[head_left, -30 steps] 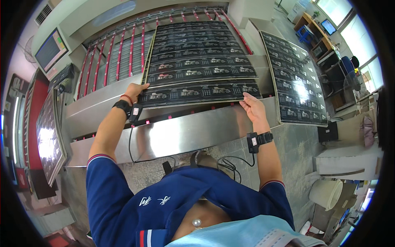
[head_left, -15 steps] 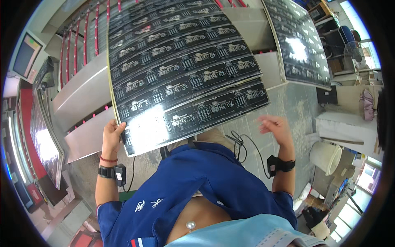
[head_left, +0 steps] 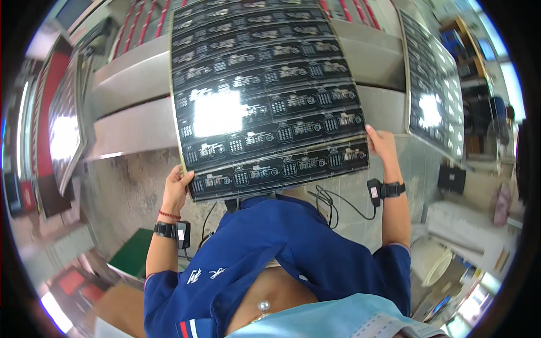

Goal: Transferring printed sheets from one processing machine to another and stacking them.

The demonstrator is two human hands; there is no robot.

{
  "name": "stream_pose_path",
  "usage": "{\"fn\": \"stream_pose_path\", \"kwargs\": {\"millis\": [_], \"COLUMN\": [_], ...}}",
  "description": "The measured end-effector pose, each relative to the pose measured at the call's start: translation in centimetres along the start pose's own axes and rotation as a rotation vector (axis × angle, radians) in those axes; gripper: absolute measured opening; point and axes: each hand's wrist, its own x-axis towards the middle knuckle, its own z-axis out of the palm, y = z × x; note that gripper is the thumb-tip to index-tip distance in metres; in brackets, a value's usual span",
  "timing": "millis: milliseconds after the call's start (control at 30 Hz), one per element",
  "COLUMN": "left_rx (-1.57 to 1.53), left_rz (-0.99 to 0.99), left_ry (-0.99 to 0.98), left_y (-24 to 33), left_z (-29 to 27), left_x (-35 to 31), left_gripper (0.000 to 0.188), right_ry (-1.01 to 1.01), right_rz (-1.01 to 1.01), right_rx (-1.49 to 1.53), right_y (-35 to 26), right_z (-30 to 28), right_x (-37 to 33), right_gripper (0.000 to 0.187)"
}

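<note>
A large glossy black panel (head_left: 253, 107), printed with rows of white patterns like remote-control outlines, extends from just before my body to the top of the view. Its near strip looks slightly stepped from the rest, and a bright glare hides part of the print. My left hand (head_left: 178, 185) pinches the near left corner, thumb on top. On the right edge, near the corner, my right hand (head_left: 381, 142) grips the panel, with its fingers partly hidden beneath. Each wrist carries a strapped black box with a cable.
Behind the panel is a metal-framed machine (head_left: 135, 129) with red-pink bars. Another printed black panel (head_left: 431, 93) leans at right, and a stack of shiny sheets (head_left: 66, 127) stands at left. A white bucket (head_left: 433, 262) and a green box (head_left: 132, 254) are on the floor.
My right hand has moved in and taken hold of the panel's right edge. The panel has turned a little and shifted right, and my left hand moved with it.
</note>
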Motion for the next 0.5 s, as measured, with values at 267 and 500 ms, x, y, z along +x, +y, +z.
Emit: {"fn": "stream_pose_path", "kwargs": {"millis": [267,500], "left_rx": [-0.073,-0.242], "left_rz": [0.059,0.233], "left_ry": [0.320,-0.046], "left_y": [-2.8,-2.8], "left_z": [2.0,1.4], "left_x": [-0.5,-0.3], "left_gripper": [0.029,0.030], "right_ry": [-0.040,-0.144], "right_rz": [0.151,0.071], "right_rx": [0.373,0.475], "right_y": [0.0,1.3], "right_z": [0.5,0.1], "right_x": [0.3,0.9], "right_gripper": [0.045,0.040]}}
